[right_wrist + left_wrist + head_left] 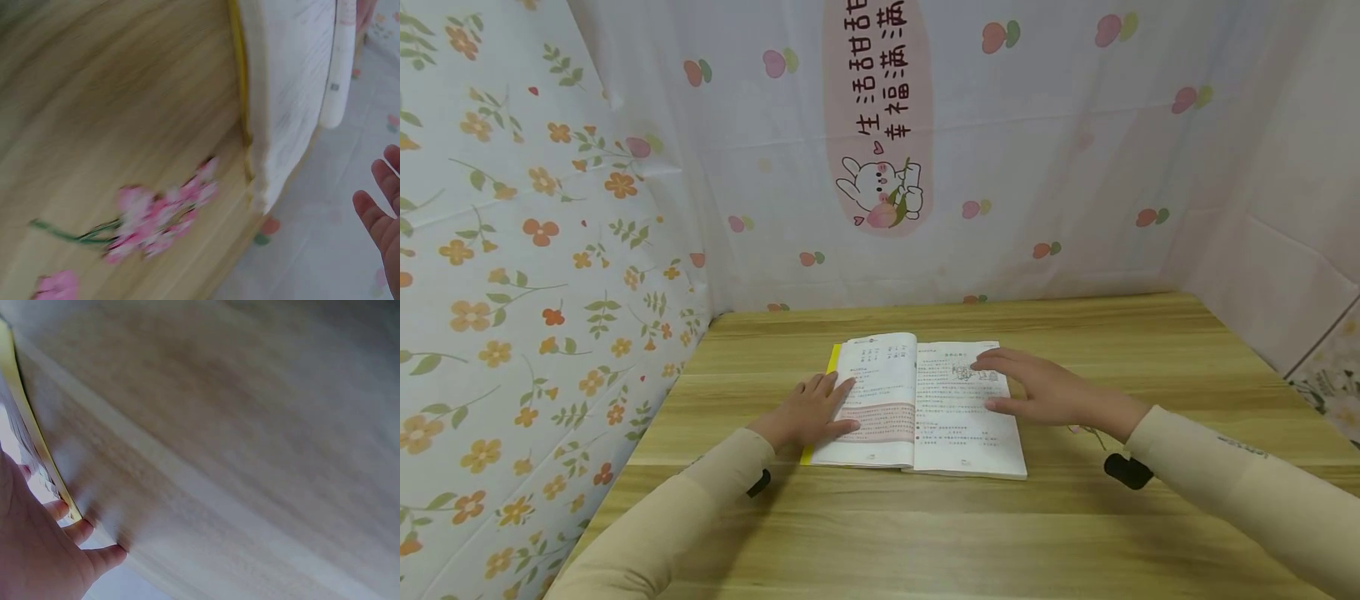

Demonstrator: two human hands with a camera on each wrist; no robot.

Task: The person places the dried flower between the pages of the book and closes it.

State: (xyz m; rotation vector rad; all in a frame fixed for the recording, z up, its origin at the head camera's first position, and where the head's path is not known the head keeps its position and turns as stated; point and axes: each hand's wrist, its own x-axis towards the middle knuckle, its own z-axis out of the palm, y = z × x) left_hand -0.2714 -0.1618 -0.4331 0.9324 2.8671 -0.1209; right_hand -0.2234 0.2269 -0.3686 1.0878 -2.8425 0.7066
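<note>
A book (pixel 966 454) with a yellow cover edge lies spread at its middle pages on the wooden table. My left hand (pixel 808 410) rests at the left page's outer edge, thumb and index finger over the print. In the left wrist view, some fingertips (pixel 115 551) reach past the yellow edge onto the tabletop. Over the right page, my right hand (pixel 1048 387) extends its fingers, thumb apart, holding nothing. The right wrist view shows its fingers (pixel 375 215) away from the paper. A pink-and-white flower sprig (pixel 159 215) lies beside the book, mostly hidden by the right forearm in the head view.
Another pink blossom (pixel 56 286) lies near the sprig. Wood-grain table (pixel 880 542) surrounds the book. Printed cloth (pixel 1037 167) hangs behind it, and a floral curtain (pixel 497 317) hangs at the left. A dark device (pixel 1127 471) sits under the right wrist.
</note>
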